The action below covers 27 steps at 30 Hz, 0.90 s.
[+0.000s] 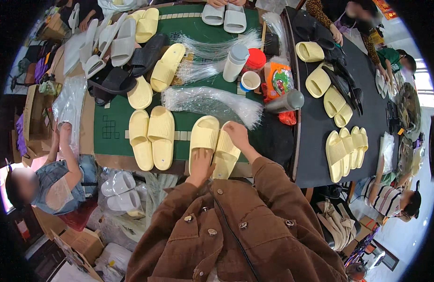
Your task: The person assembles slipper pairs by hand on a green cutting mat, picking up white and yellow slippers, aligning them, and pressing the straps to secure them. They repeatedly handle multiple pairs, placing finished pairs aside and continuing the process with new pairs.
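Note:
A pair of pale yellow slide slippers lies before me at the table's near edge. My left hand [201, 163] rests on the left slipper [204, 131], its fingers stretched out toward the strap; the fingertips are partly hidden there. At the right slipper [225, 157], my right hand [237, 134] bends over the strap, its fingers closed on the strap's upper edge. Another yellow pair [152, 137] lies side by side just to the left. A bundle of clear plastic fastener strands [212, 104] lies beyond the slippers.
A cup [250, 81], a grey-white bottle [235, 63], a grey tumbler [286, 101] and an orange packet [279, 80] stand or lie at centre right. Grey and black slides pile up at far left. More yellow slippers [339, 152] line the dark right table. Other people work around.

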Motion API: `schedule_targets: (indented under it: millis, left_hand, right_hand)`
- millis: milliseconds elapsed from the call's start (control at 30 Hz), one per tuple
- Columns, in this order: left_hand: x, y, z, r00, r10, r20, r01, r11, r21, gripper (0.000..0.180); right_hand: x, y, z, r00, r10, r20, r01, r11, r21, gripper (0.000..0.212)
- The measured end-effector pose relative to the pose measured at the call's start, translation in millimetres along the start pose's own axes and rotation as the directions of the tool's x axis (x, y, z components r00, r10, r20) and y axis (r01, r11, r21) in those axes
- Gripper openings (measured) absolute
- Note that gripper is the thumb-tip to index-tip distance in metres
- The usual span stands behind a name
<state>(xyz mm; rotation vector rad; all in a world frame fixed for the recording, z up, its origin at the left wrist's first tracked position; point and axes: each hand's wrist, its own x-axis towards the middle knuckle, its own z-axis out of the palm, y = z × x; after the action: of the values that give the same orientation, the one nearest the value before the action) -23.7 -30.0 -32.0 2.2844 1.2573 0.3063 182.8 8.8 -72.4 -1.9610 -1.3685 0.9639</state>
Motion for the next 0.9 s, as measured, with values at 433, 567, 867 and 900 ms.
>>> schedule_targets:
  millis: [433, 567, 867, 900]
  left_hand:
    - [70.9, 6.6, -4.4, 0.992, -0.111, -0.058, 0.088, 0.949, -0.304, 0.017]
    - [69.2, 0.1, 7.2, 0.994, -0.054, -0.1, 0.026, 0.965, -0.26, 0.015]
    - [68.3, -0.8, 4.8, 0.991, 0.04, -0.127, -0.076, 0.953, -0.293, 0.022]
    - [66.1, -1.1, 2.5, 0.994, 0.016, -0.111, -0.044, 0.967, -0.252, 0.037]
  right_hand:
    - [-26.2, -58.0, -0.4, 0.998, -0.043, -0.041, 0.056, 0.909, 0.414, 0.018]
    - [-25.7, -62.7, 1.0, 0.983, 0.18, 0.039, -0.131, 0.531, 0.837, 0.016]
    - [-43.1, -2.1, -40.1, 0.926, 0.375, -0.04, -0.118, 0.39, 0.913, 0.013]
    - [-53.5, -8.4, -55.1, 0.9, 0.411, -0.145, -0.072, 0.469, 0.88, 0.013]
